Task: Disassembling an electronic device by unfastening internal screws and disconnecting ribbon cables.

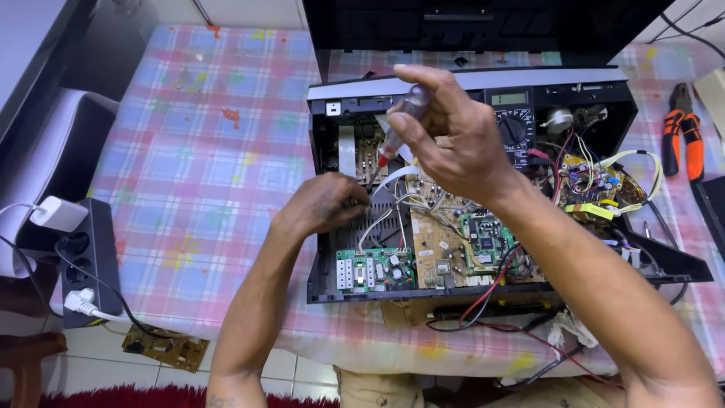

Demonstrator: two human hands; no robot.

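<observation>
The screwdriver [400, 125], clear-handled with a red collar, stands nearly upright over the opened stereo chassis [483, 189] at the table's near edge. The right hand [453, 140] is wrapped closed around its handle, seemingly to drive straight down. The left hand [326, 202] curls at the tip among the wiring, steadying; whether it pinches anything I cannot tell. Checked tablecloth [204, 151] lies to the left; pliers [683, 128] lie right.
</observation>
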